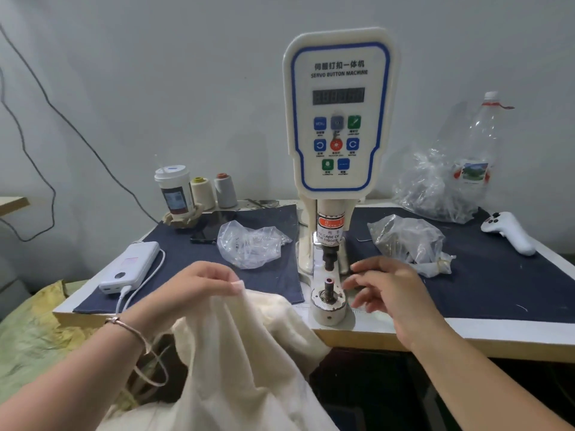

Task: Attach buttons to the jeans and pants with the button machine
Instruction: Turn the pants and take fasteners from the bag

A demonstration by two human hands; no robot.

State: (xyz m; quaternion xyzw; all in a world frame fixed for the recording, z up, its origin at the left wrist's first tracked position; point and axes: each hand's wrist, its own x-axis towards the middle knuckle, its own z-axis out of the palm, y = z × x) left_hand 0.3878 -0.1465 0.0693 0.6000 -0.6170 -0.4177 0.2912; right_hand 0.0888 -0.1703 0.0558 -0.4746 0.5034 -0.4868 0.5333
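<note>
The cream-coloured cotton pants (249,353) hang over the front edge of the tabletop (466,335), just left of the machine base, with the upper fold resting on the tabletop surface. The left hand (199,287) holds that fold, thumb and fingers pinched together on the cloth; a thin metal bracelet (124,326) sits on its wrist. The right hand (392,290) is just right of the lower die, fingers apart and loosely extended, holding nothing; whether the fingertips touch the base cannot be told.

The white servo button machine with blue-bordered control panel (339,113) stands upright at the middle of the tabletop. Its dark upper punch (329,259) hangs above the dark lower die post (329,290), apart from it, on a round white base (329,309) at the front edge.

A dark blue cloth mat (497,275) covers most of the tabletop. Right of the machine lie a clear plastic bag of dark small parts (407,241), a larger clear bag (435,188) at the rear, a clear plastic bottle (479,144) and a white handheld controller (510,231) near the right edge. Left of the machine lie a crumpled clear bag (249,244), a black phone (205,231) and a white power bank with white cable (130,269) near the left edge. At the rear left corner stand a lidded white paper cup (174,191) and two thread cones (214,189).
</note>
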